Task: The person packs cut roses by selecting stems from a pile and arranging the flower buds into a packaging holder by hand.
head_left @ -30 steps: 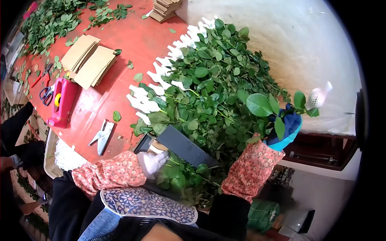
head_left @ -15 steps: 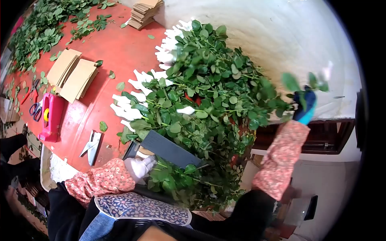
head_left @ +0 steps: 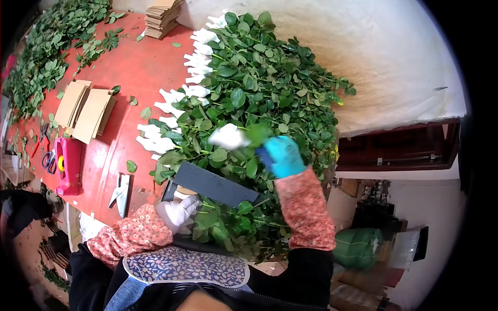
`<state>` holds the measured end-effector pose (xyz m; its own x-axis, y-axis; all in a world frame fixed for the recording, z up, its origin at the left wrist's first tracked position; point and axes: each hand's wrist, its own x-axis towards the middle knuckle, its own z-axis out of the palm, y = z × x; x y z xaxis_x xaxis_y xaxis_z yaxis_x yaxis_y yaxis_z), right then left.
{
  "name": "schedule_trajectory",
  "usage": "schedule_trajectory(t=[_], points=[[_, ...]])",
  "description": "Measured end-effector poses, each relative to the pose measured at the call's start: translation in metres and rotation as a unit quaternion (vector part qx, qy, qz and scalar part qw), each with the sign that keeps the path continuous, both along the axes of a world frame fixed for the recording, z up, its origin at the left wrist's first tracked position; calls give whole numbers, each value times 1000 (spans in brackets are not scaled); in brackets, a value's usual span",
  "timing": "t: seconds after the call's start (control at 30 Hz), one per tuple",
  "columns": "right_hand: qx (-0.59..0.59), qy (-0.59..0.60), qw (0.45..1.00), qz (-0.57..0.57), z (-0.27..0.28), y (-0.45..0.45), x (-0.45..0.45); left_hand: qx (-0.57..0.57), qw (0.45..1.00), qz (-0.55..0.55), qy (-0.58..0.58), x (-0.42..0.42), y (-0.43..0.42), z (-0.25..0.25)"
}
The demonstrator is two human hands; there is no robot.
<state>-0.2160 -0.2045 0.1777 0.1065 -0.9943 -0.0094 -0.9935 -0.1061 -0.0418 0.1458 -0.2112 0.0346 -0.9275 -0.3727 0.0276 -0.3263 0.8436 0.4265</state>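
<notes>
My left hand (head_left: 177,211), in a pale glove, has its fingers together at the lower left end of a dark grey ribbed board (head_left: 215,185), beside cardboard and green leaves; what it grips is hard to tell. My right hand (head_left: 281,157), in a blue and teal glove, is closed around a leafy stem whose white-wrapped head (head_left: 229,137) points left and is blurred. Beneath and beyond it lies a large pile of leafy stems (head_left: 280,88), with white-wrapped heads (head_left: 198,59) lined up along its left side.
On the red table (head_left: 135,67) are a stapler-like silver tool (head_left: 120,195), a pink tape dispenser (head_left: 68,166), scissors (head_left: 49,161), cardboard pieces (head_left: 89,115), a cardboard stack (head_left: 162,18) and loose leaves (head_left: 57,46). A pale wall (head_left: 394,67) stands behind the pile.
My right hand has come from the far right by the wall back over the pile, bringing the wrapped stem leftwards. My left hand stays by the grey board. The view has shifted a little.
</notes>
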Motion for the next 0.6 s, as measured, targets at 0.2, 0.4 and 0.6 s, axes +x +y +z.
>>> schedule_trajectory(t=[0.2,0.4,0.6], points=[[77,-10,996,-51,-80,-26,49,70,993,-38,-89,-3,-5,18],[201,-263,936,-121,-41,-26,45,51,996,-65,-31,-3,-11,30],[-67,-270,947,-161,-4,-59,-14,90,994,-47,-38,-3,-8,26]])
